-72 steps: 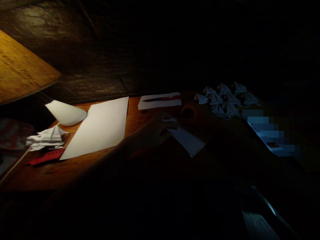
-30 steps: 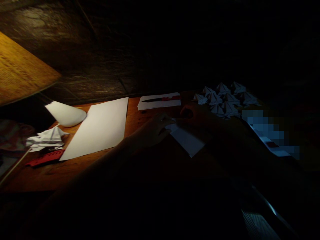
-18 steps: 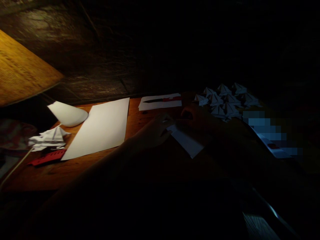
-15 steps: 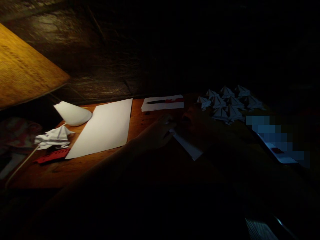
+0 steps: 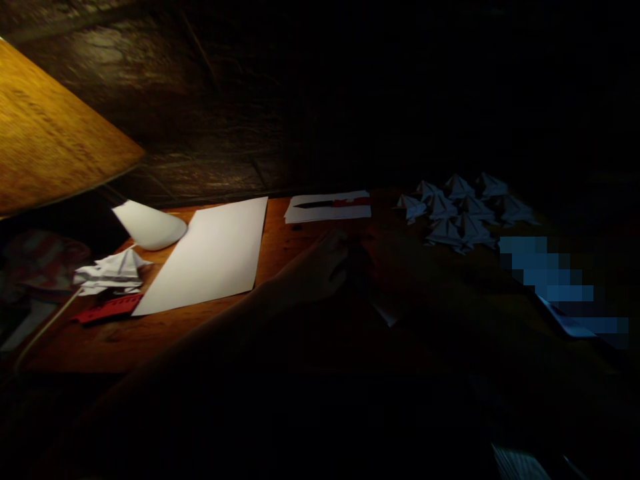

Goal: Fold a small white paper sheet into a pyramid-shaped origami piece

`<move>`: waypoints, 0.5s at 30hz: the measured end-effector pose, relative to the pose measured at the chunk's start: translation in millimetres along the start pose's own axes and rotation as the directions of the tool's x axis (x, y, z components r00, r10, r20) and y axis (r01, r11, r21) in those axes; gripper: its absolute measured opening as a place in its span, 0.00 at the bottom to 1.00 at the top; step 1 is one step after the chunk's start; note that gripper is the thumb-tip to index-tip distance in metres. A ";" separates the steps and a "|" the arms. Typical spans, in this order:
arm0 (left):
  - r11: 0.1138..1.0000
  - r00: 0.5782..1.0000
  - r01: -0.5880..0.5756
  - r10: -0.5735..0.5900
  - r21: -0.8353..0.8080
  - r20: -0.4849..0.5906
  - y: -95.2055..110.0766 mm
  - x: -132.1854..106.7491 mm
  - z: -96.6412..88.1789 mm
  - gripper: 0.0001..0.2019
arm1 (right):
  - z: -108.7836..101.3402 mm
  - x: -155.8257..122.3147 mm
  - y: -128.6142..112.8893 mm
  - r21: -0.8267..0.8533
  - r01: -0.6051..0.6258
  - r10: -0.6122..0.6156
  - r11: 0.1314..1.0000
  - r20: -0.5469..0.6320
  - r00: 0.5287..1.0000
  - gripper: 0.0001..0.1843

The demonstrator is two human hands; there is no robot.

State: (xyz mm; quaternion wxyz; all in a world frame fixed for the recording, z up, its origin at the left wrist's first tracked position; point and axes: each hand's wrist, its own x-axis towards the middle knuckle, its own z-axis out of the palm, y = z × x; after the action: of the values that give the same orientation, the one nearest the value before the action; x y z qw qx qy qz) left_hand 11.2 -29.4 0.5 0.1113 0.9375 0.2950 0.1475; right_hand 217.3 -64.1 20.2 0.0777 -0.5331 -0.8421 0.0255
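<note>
The scene is very dark. My left hand (image 5: 315,273) rests on the wooden table (image 5: 280,243) with its fingers curled onto a small folded white paper (image 5: 388,313). Only one corner of that paper shows. My right hand (image 5: 395,267) lies over the paper, close against the left hand. It is in deep shadow, so its fingers cannot be made out.
A large white sheet (image 5: 210,257) lies to the left. A knife with a red handle (image 5: 333,202) rests on a small paper behind the hands. Several folded paper pieces (image 5: 465,210) are heaped at the back right. A curled paper (image 5: 150,227), a crumpled fold (image 5: 113,273) and a red ruler (image 5: 107,310) lie at the far left.
My right hand has slid over the folded paper and now covers nearly all of it. The view has shifted slightly to the left.
</note>
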 end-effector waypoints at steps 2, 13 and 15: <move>1.000 1.000 -0.001 0.001 -0.002 -0.003 0.2 0.0 -0.1 0.06 | -0.9 -0.6 -0.5 0.021 -0.002 0.003 1.000 -0.011 1.000 0.15; 1.000 1.000 0.006 -0.006 0.020 -0.025 1.2 -1.8 1.4 0.09 | -0.6 2.2 4.0 0.010 0.043 -0.043 0.999 -0.010 0.999 0.16; 0.999 0.999 0.018 -0.017 0.030 -0.031 2.3 -2.0 0.7 0.08 | 0.0 2.1 4.4 0.017 0.045 -0.044 0.999 -0.014 0.999 0.18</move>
State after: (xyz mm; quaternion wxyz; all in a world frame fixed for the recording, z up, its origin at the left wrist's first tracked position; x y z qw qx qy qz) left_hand 11.1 -32.5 0.1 0.0939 0.9340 0.3072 0.1563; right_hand 220.4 -60.3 19.9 0.0888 -0.5137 -0.8529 0.0274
